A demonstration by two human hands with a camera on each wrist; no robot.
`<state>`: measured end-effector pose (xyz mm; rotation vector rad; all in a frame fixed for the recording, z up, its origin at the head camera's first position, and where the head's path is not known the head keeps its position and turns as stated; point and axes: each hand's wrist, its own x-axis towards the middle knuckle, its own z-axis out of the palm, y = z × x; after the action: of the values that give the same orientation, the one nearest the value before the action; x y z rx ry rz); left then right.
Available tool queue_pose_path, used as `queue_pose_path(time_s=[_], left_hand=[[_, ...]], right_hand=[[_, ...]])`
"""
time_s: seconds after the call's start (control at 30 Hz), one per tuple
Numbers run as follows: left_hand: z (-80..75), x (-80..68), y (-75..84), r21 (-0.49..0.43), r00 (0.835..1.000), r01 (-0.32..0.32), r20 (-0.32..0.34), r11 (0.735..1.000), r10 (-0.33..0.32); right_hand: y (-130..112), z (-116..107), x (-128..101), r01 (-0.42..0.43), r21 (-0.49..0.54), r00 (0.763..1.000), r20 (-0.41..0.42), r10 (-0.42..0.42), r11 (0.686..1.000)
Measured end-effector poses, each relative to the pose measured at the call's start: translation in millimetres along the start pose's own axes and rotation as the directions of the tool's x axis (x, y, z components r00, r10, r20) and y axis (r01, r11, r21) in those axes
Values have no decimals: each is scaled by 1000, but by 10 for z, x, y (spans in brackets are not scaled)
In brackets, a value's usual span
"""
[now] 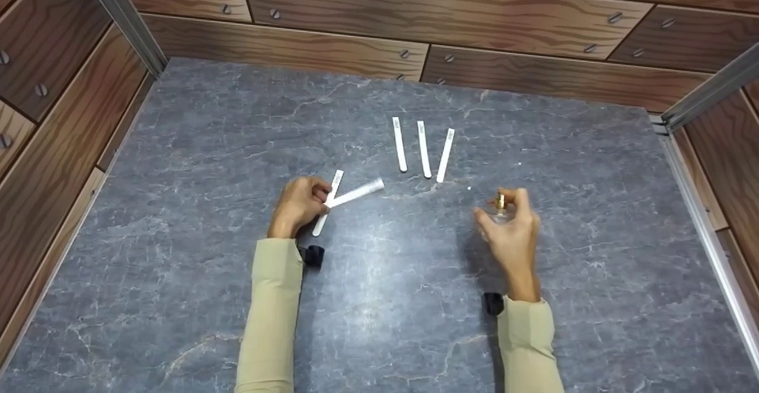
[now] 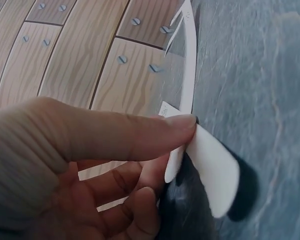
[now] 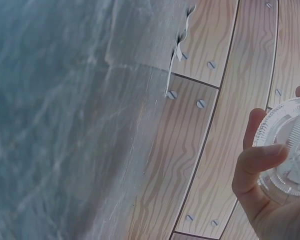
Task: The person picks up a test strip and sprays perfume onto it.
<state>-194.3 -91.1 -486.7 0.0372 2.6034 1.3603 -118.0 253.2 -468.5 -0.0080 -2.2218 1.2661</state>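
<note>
My left hand (image 1: 317, 197) pinches white paper strips (image 1: 356, 193) between thumb and fingers just above the grey stone table (image 1: 178, 203). Two strips cross at the fingertips, one pointing right and one slanting toward me. The left wrist view shows the thumb (image 2: 155, 132) pressed on a strip (image 2: 212, 172). My right hand (image 1: 504, 209) grips a small clear glass bottle (image 1: 500, 214) with a gold sprayer (image 1: 501, 200), held upright off the table. Its round clear base (image 3: 290, 150) fills the right wrist view, fingers (image 3: 257, 160) curled round it.
Three more white strips (image 1: 424, 149) lie side by side on the table beyond both hands; they show small in the right wrist view too (image 3: 179, 47). Wood-pattern walls (image 1: 415, 13) with metal corner posts (image 1: 121, 13) close in the table on three sides.
</note>
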Motion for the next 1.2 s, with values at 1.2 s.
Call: queue_pose_path(time_s=[1.2], left_hand=[[411,-156,232,-450,991,-42,94,892,94]], right_hand=[[-18,73,-15,22,-24,1000,21,-21,999]])
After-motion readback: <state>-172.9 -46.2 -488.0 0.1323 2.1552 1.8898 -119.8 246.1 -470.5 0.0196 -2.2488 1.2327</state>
